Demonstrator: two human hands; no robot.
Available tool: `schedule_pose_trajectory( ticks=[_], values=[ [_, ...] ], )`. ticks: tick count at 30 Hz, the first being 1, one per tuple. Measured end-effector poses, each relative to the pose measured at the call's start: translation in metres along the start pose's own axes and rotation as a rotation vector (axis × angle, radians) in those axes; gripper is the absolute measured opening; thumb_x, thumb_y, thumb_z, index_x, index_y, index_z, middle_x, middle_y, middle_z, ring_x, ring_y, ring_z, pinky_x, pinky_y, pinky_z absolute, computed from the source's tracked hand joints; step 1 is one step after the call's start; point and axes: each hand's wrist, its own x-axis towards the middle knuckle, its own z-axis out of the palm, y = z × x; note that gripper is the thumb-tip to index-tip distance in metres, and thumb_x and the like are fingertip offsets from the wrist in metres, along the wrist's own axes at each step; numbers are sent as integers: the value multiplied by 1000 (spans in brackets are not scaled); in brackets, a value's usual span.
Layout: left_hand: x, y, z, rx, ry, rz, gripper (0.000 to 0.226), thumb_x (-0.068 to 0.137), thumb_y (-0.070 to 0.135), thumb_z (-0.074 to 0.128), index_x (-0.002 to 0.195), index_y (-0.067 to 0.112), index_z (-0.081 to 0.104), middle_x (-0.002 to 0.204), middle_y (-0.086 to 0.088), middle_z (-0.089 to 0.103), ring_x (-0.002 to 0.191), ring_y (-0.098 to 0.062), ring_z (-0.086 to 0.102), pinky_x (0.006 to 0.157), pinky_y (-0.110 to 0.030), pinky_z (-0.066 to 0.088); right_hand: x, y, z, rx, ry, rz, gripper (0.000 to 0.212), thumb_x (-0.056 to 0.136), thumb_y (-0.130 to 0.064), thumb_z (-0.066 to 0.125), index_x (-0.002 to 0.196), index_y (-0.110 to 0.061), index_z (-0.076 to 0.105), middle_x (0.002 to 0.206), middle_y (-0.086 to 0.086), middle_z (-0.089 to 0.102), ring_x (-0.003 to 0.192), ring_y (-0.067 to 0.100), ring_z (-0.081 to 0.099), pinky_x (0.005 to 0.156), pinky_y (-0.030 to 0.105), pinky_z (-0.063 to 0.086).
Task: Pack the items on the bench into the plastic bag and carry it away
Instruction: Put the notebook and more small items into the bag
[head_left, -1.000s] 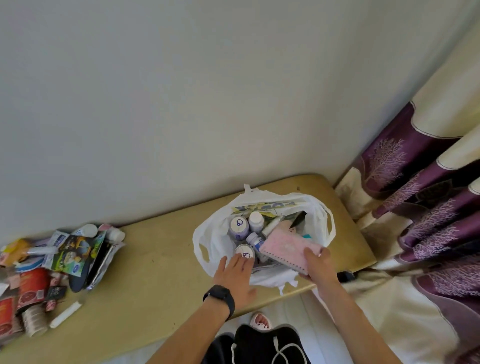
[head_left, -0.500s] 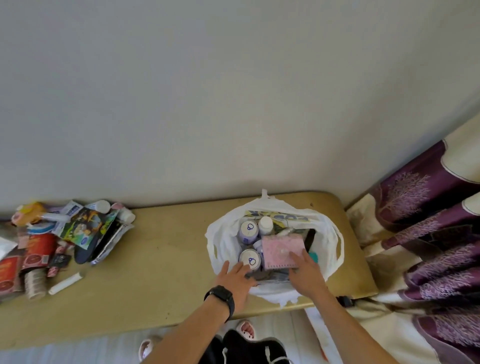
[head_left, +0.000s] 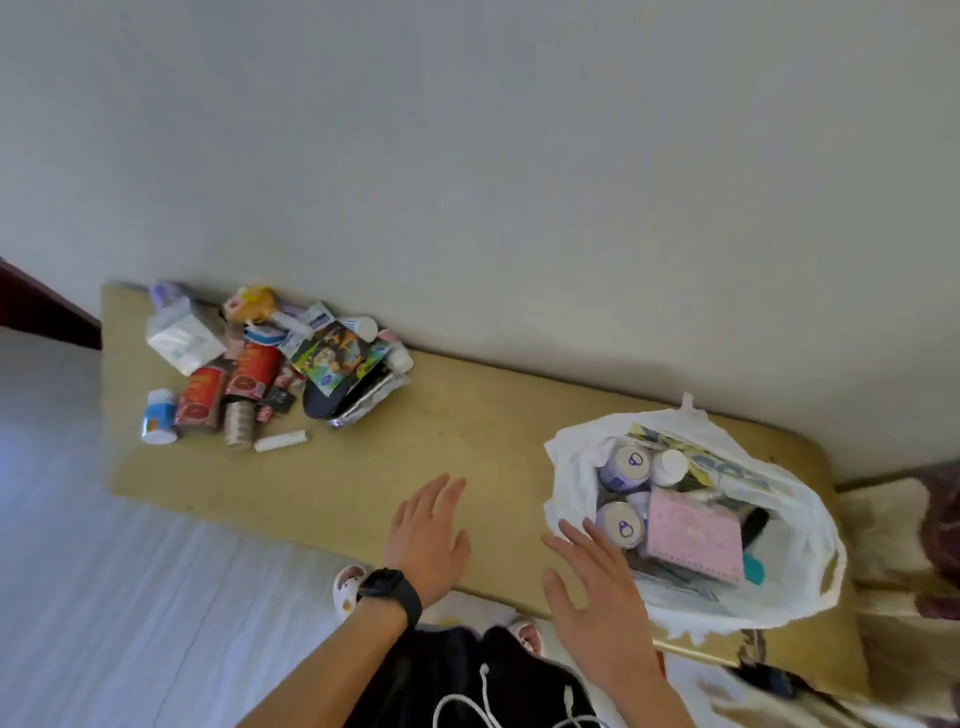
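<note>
A white plastic bag (head_left: 802, 540) stands open on the right end of the tan bench (head_left: 415, 457). Inside it lie a pink notebook (head_left: 696, 535), two purple-capped jars (head_left: 623, 467), a small white bottle (head_left: 669, 466) and a printed packet. A pile of loose items (head_left: 260, 369) sits at the bench's far left: red packets, a blue-labelled bottle (head_left: 158, 418), a white box (head_left: 179, 340), a white tube (head_left: 280, 441). My left hand (head_left: 428, 540) hovers flat over the bench, empty, a black watch on the wrist. My right hand (head_left: 602, 597) is spread open beside the bag's near edge, holding nothing.
A plain wall runs right behind the bench. Purple and cream curtain fabric (head_left: 924, 519) hangs at the far right next to the bag. White flooring (head_left: 130, 597) lies below the bench, with my slippered feet (head_left: 348, 587) near its front edge.
My right hand has let go of the pink notebook, which now lies in the bag. Both hands have left the bag and moved left. The view has swung left, showing the whole pile.
</note>
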Motion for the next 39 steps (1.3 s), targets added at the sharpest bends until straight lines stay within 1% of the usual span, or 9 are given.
schedule_pose_trajectory(
  ticks=[3, 6, 9, 17, 25, 28, 30, 33, 39],
  values=[
    [-8, -68, -16, 6, -47, -158, 67, 92, 34, 49, 152, 31, 21, 161, 1, 18, 146, -21, 21, 119, -35, 17, 16, -38, 41, -74, -167, -90, 39, 87, -49, 47, 121, -41, 65, 137, -24, 53, 139, 0, 32, 111, 14, 23],
    [-15, -132, -32, 9, -103, -274, 66, 93, 33, 48, 153, 29, 20, 162, -2, 15, 147, -24, 18, 120, -38, 16, 35, -77, 84, -144, -384, -137, 50, 89, -53, 36, 134, -43, 54, 148, -25, 40, 144, 0, 18, 112, 13, 13],
    [-18, -190, -48, 2, -133, -351, 67, 93, 34, 47, 153, 29, 19, 162, -3, 13, 148, -25, 15, 120, -42, 16, 59, -117, 126, -226, -559, -147, 48, 97, -44, 40, 145, -40, 40, 155, -19, 32, 146, 4, 15, 114, 14, 9],
    [2, -317, -72, 50, -285, -413, 69, 98, 44, 40, 156, 33, 3, 164, 0, -12, 151, -25, -5, 121, -51, 0, 143, -209, 252, -429, -837, -171, 56, 97, -32, 43, 151, -24, 29, 156, -6, 32, 143, 15, 24, 115, 30, 28],
    [18, -380, -87, 112, -424, -241, 69, 97, 46, 41, 155, 34, 5, 164, 7, -7, 151, -21, 2, 121, -52, 5, 218, -265, 362, -632, -828, -214, 52, 97, -20, 44, 147, -21, 31, 152, 2, 34, 138, 24, 36, 104, 40, 41],
    [27, -381, -102, -34, -353, -257, 66, 96, 43, 45, 154, 33, 15, 162, 0, 13, 144, -24, 26, 117, -42, 26, 214, -265, 383, -759, -800, -173, 49, 92, -12, 47, 140, -22, 39, 141, 5, 43, 130, 27, 40, 96, 40, 44],
    [38, -379, -112, -105, -270, -262, 63, 95, 38, 48, 151, 38, 18, 159, -4, 17, 137, -26, 37, 104, -37, 42, 202, -257, 386, -806, -789, -123, 48, 90, -10, 52, 135, -22, 40, 135, 8, 44, 125, 30, 42, 93, 40, 45],
    [62, -372, -124, -131, -173, -236, 64, 94, 33, 49, 148, 47, 19, 157, -4, 12, 132, -28, 40, 93, -37, 49, 179, -241, 377, -718, -771, 29, 46, 92, -12, 49, 135, -23, 37, 135, 7, 42, 124, 30, 42, 93, 40, 47],
    [117, -356, -122, -30, -208, -255, 62, 95, 39, 49, 150, 41, 20, 147, -17, 28, 123, -35, 45, 100, -43, 46, 140, -207, 341, -393, -798, 296, 43, 101, -34, 39, 137, -12, 37, 131, 9, 49, 115, 27, 53, 90, 35, 43]
  ],
)
